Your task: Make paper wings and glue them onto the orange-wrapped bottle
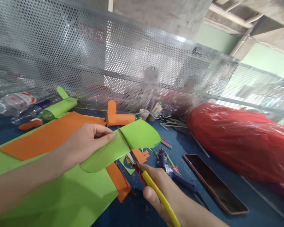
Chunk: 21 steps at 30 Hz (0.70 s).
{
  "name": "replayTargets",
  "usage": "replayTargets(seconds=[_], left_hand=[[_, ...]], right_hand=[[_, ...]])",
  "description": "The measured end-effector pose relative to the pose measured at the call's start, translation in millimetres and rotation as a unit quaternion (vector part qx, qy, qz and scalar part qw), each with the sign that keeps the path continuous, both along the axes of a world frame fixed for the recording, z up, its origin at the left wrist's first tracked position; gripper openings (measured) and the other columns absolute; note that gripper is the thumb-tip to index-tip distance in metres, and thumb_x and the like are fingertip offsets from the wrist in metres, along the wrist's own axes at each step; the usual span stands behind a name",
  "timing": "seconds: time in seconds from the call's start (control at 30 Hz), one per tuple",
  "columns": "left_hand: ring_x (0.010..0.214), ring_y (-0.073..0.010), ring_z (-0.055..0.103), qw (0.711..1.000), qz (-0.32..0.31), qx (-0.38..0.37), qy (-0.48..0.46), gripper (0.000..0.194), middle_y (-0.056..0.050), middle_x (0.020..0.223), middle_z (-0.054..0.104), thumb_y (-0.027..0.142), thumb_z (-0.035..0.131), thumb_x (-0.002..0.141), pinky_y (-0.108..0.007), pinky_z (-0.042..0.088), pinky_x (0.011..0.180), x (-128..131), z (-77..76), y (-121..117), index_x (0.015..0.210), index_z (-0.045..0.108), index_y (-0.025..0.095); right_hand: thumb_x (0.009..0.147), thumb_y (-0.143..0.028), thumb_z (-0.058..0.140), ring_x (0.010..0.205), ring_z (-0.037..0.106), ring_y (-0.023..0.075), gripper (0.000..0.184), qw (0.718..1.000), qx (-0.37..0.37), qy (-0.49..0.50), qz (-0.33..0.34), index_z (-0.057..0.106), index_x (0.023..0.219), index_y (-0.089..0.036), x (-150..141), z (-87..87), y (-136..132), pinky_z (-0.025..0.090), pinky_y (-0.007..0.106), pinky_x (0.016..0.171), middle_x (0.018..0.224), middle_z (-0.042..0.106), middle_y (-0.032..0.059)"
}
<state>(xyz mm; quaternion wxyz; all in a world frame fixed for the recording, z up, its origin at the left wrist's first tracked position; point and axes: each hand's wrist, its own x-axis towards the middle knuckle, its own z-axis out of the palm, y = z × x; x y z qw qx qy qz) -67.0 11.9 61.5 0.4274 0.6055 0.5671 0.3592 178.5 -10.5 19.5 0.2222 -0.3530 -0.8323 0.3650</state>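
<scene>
My left hand pinches the edge of a rounded green paper strip and holds it up over the table. In my right hand is a pair of scissors with yellow handles, its blades lying across the middle of the strip. Under my left arm lie large green paper sheets and an orange paper sheet. Small orange and green scraps are scattered beneath the scissors.
A blue glue gun and a phone lie to the right. A red plastic bag bulges behind them. Paper-wrapped bottles, one green and one orange, stand at the back beside clear bottles. Perforated metal walls the far side.
</scene>
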Motion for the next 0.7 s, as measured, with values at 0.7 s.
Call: replayTargets(seconds=[0.7], left_hand=[[0.076, -0.0201, 0.069, 0.999, -0.039, 0.025, -0.003, 0.030, 0.000, 0.085, 0.077, 0.050, 0.057, 0.088, -0.026, 0.050, 0.062, -2, -7.5, 8, 0.096, 0.073, 0.027]], right_hand=[[0.087, -0.078, 0.026, 0.059, 0.035, 0.0116, 0.066, 0.999, 0.002, -0.036, 0.030, 0.049, 0.092, -0.016, -2, 16.4, -5, 0.030, 0.024, 0.049, 0.071, 0.047, -0.0008]])
